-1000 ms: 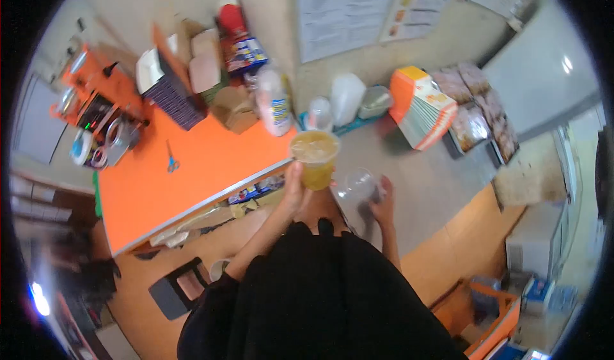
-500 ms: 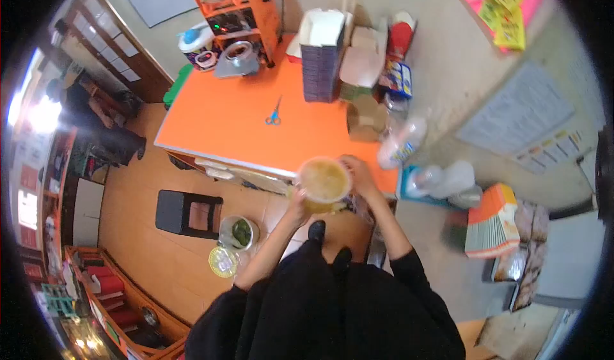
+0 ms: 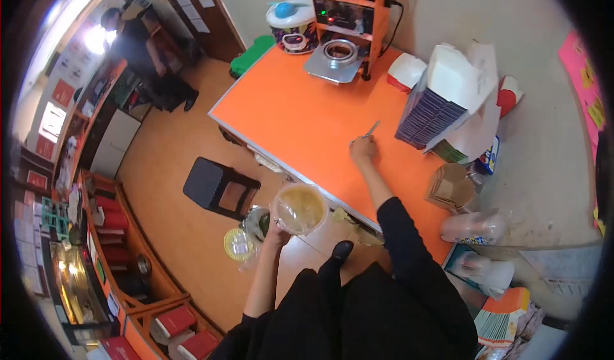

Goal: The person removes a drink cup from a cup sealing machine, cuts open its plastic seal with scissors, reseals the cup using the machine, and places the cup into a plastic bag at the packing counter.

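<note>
My left hand (image 3: 276, 234) is closed around a round, clear plastic tub (image 3: 299, 209) of yellowish contents, above the floor in front of the counter. A clear cover or film seems to lie over the tub's top. Out on the orange counter (image 3: 288, 110), my right hand (image 3: 363, 148) has its fingers closed on the scissors (image 3: 373, 128). The scissor blades stick out past the fingers toward the back, while the handles are hidden under the hand.
An orange sealing machine (image 3: 345, 18) and a rice cooker (image 3: 293, 27) stand at the counter's far end. Stacked cartons (image 3: 438, 98) and a brown paper box (image 3: 451, 187) line the wall side. A black stool (image 3: 214, 184) is on the floor; another person (image 3: 144, 56) stands far left.
My right hand has left the tub and reached forward onto the scissors. The tub stays in my left hand, now slightly further left, and the camera view has turned.
</note>
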Motion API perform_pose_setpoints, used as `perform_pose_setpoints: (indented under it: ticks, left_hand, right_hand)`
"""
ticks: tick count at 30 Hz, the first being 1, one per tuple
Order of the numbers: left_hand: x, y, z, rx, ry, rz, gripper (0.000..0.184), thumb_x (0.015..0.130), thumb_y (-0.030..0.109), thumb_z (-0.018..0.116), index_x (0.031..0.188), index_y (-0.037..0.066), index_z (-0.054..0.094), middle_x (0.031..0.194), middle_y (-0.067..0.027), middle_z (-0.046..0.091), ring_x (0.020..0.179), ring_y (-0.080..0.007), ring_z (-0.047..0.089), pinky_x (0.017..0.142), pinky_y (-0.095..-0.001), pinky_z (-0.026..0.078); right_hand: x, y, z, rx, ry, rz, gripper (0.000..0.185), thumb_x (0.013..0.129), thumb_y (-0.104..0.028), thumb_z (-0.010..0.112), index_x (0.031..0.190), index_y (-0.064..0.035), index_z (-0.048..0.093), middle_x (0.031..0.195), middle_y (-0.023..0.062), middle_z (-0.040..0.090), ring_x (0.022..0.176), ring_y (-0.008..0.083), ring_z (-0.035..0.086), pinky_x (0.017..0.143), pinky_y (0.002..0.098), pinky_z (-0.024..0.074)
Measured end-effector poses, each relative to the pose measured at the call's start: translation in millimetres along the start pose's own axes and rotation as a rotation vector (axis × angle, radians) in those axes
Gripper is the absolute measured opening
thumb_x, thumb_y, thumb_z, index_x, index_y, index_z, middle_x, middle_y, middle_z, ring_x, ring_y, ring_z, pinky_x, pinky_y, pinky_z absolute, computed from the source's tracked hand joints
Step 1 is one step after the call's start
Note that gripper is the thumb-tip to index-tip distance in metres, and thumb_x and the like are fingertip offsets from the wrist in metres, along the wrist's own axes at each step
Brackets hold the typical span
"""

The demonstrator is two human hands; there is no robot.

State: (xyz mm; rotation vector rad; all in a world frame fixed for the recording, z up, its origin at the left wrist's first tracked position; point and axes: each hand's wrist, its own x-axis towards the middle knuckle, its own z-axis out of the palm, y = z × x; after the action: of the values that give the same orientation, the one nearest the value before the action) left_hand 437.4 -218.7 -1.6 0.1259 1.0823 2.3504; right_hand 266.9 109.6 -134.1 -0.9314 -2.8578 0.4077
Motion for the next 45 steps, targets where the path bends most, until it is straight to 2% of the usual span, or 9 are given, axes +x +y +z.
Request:
perform_pose_setpoints:
  ticks: [5,10,16,19,25,31,38,40,45]
  left_hand:
    - [22.2,10.4,2.7,0.056,-0.063,-0.001,0.111,0.052,0.057,0.086,0.138,0.007,0.037,0.130,-0.0101,0.050,0.120,-0.0234,0.052,0.099,-0.0419,0.048]
    - [42.5,-2.1,19.6,0.040,-0.118,-0.038,0.111,0.053,0.057,0.085,0.139,0.007,0.037,0.131,-0.0106,0.050,0.120,-0.0243,0.052,0.099,-0.0429,0.048]
    - [59.5,-22.6,52.4,0.046,-0.213,-0.100,0.110,0.053,0.057,0.085,0.139,0.007,0.037,0.132,-0.0113,0.049,0.121,-0.0254,0.052,0.099,-0.0442,0.047]
    - [62.2,-27.9,63.5,0.056,-0.254,-0.122,0.110,0.053,0.058,0.084,0.140,0.008,0.037,0.133,-0.0116,0.049,0.121,-0.0259,0.052,0.099,-0.0448,0.047]
    - [62.0,-31.2,78.7,0.064,-0.316,-0.161,0.110,0.054,0.058,0.084,0.140,0.008,0.037,0.134,-0.0122,0.049,0.121,-0.0270,0.052,0.100,-0.0460,0.047]
    - [63.9,-36.0,94.4,0.053,-0.358,-0.172,0.110,0.054,0.058,0.083,0.141,0.009,0.037,0.135,-0.0128,0.049,0.122,-0.0281,0.051,0.100,-0.0473,0.047]
    - [58.2,-59.7,115.9,0.055,-0.418,-0.240,0.110,0.055,0.059,0.082,0.141,0.009,0.036,0.136,-0.0135,0.048,0.122,-0.0294,0.051,0.100,-0.0487,0.047]
    - [57.4,-69.1,126.5,0.051,-0.455,-0.265,0.110,0.055,0.059,0.082,0.142,0.009,0.036,0.136,-0.0137,0.048,0.122,-0.0298,0.051,0.100,-0.0492,0.047]
    - [49.0,-76.3,168.5,0.121,-0.554,-0.297,0.109,0.056,0.062,0.079,0.141,0.009,0.037,0.137,-0.0144,0.048,0.123,-0.0304,0.051,0.100,-0.0492,0.046]
  right_hand:
    - [-27.7,28.8,-96.9,0.223,-0.185,0.064,0.033,0.076,-0.031,0.066,0.087,-0.0001,0.067,0.090,0.0215,0.067,0.087,0.0389,0.064,0.073,0.0469,0.0543]
    - [-49.1,78.7,-62.0,0.044,-0.125,-0.121,0.028,0.074,-0.027,0.067,0.081,-0.0004,0.066,0.086,0.0233,0.067,0.090,0.0402,0.062,0.077,0.0463,0.0528]
    - [-141.7,100.6,-80.3,-0.044,0.152,-0.168,0.038,0.077,-0.023,0.070,0.105,-0.0019,0.057,0.108,0.0229,0.053,0.101,0.0384,0.053,0.083,0.0451,0.0482]
    - [-154.6,99.3,-104.1,0.027,-0.101,-0.078,0.031,0.081,-0.011,0.063,0.111,-0.0032,0.055,0.124,0.0238,0.042,0.121,0.0398,0.043,0.093,0.0458,0.0437]
    - [-168.0,118.4,-123.5,0.000,-0.176,-0.049,0.028,0.074,-0.015,0.070,0.098,-0.0030,0.061,0.107,0.0198,0.058,0.095,0.0351,0.062,0.075,0.0441,0.0524]
    - [-269.0,151.0,-229.3,0.816,0.146,0.041,0.021,0.071,-0.010,0.076,0.078,0.0009,0.059,0.074,0.0116,0.062,0.066,0.0174,0.063,0.058,0.0309,0.0506]
    - [-365.5,151.6,-395.9,1.190,-0.589,0.081,0.026,0.081,-0.023,0.077,0.076,-0.0021,0.061,0.063,0.0013,0.060,0.058,0.0078,0.056,0.053,0.0221,0.0436]
    - [-374.8,144.8,-417.9,1.016,-0.749,-0.268,0.026,0.085,-0.027,0.073,0.077,-0.0038,0.063,0.064,0.0003,0.059,0.058,0.0068,0.055,0.051,0.0226,0.0423]
    - [-370.1,152.7,-458.2,1.082,-1.074,-0.042,0.040,0.089,-0.041,0.065,0.072,-0.0049,0.062,0.060,-0.0021,0.055,0.053,0.0064,0.052,0.048,0.0225,0.0404]
